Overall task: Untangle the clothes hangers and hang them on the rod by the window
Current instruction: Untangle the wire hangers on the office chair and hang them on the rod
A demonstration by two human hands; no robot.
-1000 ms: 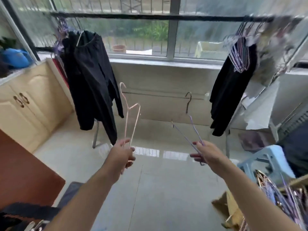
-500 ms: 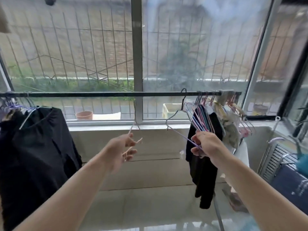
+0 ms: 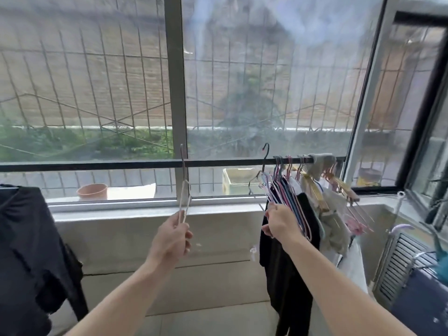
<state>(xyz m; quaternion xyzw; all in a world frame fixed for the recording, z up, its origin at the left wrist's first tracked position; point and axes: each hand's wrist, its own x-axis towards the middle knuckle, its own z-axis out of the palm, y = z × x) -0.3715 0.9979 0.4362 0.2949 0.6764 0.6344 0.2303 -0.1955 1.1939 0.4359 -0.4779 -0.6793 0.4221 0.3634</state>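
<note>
A black rod (image 3: 101,165) runs across the window at mid height. My left hand (image 3: 171,238) grips the lower end of a pale pink wire hanger (image 3: 184,190), held edge-on, with its hook reaching the rod near the window's middle post. My right hand (image 3: 281,223) pinches the lower bar of a purple hanger (image 3: 263,180) whose dark hook rises just above the rod. That hanger sits at the left edge of a bunch of several coloured hangers (image 3: 291,190) on the rod's right end.
A black garment (image 3: 286,263) hangs under the bunch of hangers, with pale clothes (image 3: 334,214) to its right. Another black garment (image 3: 31,251) hangs at the left. A grey concrete sill wall (image 3: 126,238) lies below the window. A louvred unit (image 3: 397,265) stands at the right.
Both hands rose toward the rod as the view tilted up from the floor. The pink hanger's hook now reaches the rod, and the purple hanger moved right against the bunch.
</note>
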